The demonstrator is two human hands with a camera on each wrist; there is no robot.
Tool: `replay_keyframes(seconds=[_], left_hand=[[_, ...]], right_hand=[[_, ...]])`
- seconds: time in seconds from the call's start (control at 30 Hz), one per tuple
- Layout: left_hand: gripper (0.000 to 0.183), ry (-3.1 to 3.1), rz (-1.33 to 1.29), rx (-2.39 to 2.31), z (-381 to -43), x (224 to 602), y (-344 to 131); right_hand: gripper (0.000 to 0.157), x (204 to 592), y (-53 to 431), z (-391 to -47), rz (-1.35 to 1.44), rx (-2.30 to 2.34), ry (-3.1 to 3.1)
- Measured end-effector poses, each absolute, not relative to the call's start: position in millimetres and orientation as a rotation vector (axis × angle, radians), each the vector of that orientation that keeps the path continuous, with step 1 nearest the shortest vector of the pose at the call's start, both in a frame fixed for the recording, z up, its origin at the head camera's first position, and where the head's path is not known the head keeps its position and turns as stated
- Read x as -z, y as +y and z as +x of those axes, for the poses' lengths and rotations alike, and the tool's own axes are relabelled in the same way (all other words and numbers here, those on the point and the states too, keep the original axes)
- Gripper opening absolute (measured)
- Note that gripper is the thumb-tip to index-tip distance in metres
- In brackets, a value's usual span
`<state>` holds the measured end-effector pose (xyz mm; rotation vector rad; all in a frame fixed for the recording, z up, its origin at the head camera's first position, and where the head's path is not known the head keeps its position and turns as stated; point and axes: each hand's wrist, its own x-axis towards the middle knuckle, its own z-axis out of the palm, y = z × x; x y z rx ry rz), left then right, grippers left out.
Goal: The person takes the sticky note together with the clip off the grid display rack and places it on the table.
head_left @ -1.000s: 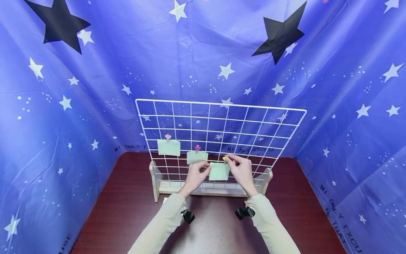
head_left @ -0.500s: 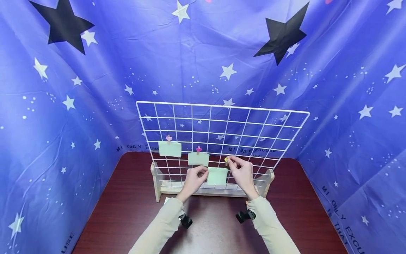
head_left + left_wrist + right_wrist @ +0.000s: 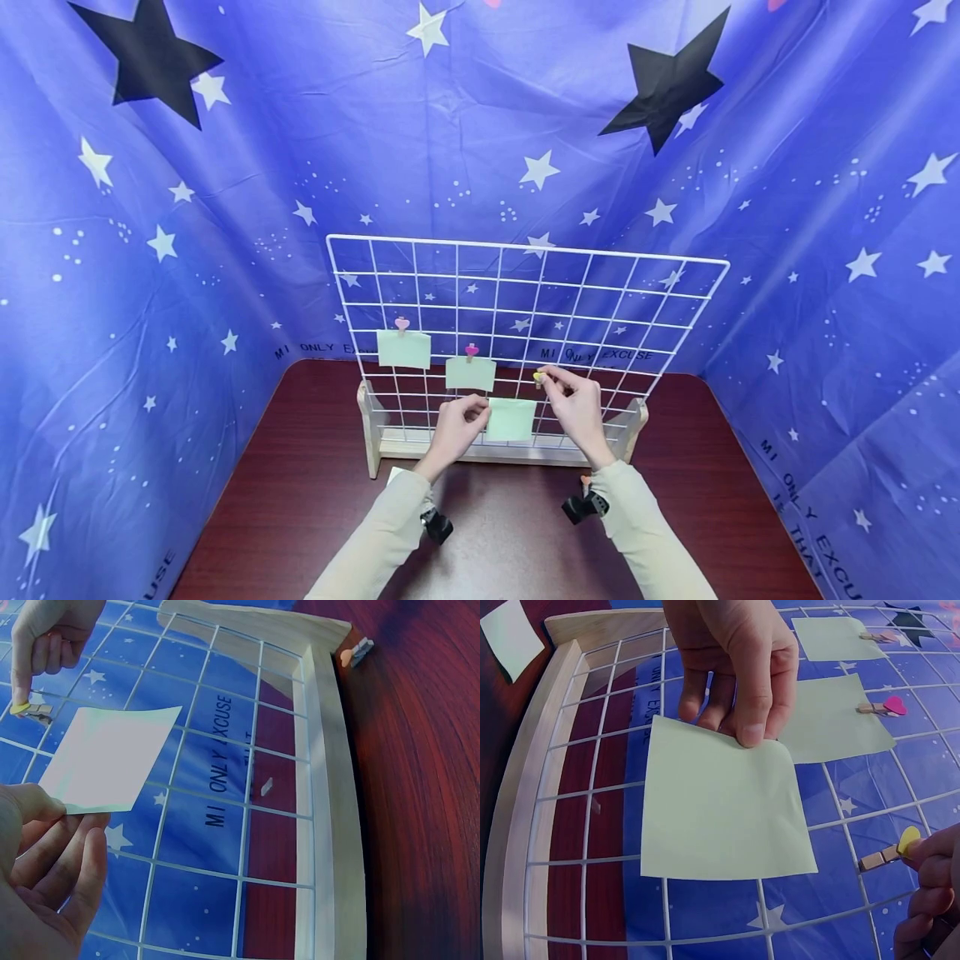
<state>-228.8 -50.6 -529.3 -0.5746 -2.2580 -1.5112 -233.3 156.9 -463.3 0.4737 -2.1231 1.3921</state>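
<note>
The left hand point(image 3: 457, 425) pinches a pale green, square paper note point(image 3: 512, 419) by its left edge, thumb in front and fingers behind. The note is before the lower middle part of a white wire grid panel point(image 3: 528, 247); whether its back touches the wires, I cannot tell. The right hand point(image 3: 576, 408) pinches a small wooden clothespin with a yellow heart point(image 3: 889, 851) between thumb and forefinger. This clothespin sits above and to the right of the held note in the head view, apart from the paper; whether it touches a wire is unclear.

Two more pale green notes hang on the grid, stepping up to the left: the nearer one point(image 3: 470, 375) under a wooden clothespin with a magenta heart point(image 3: 471, 351), the farther one point(image 3: 404, 349) under a wooden clothespin with a light pink heart point(image 3: 402, 324).

The panel stands in a pale wooden base point(image 3: 487, 453) on a dark red-brown tabletop point(image 3: 300, 467). A wooden clothespin with an orange heart point(image 3: 356, 652) lies near the base's right end, and a loose pale sheet of paper point(image 3: 511, 637) lies near its left end. Behind hangs a blue cloth with white and black stars point(image 3: 450, 125). Both forearms wear cream sleeves point(image 3: 652, 525).
</note>
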Motion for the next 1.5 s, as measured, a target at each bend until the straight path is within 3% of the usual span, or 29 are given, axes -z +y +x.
replay_keyframes(seconds=[0.3, 0.57, 1.5], left_hand=[[0.007, -2.274, -0.553, 1.548, -225.5, 532.8, -51.0], [0.005, -2.307, -0.5, 1.578, -220.4, 541.6, -57.7], [0.006, -2.283, -0.377, 1.608, -208.0, 573.5, -86.8]], right_hand=[[0.01, 466.2, 156.2, -230.0, 0.494, -1.384, -2.067], [0.013, 439.4, 146.4, -207.9, 0.493, -1.401, -2.065], [0.018, 457.4, 162.8, -199.9, 0.584, -1.419, -2.061]])
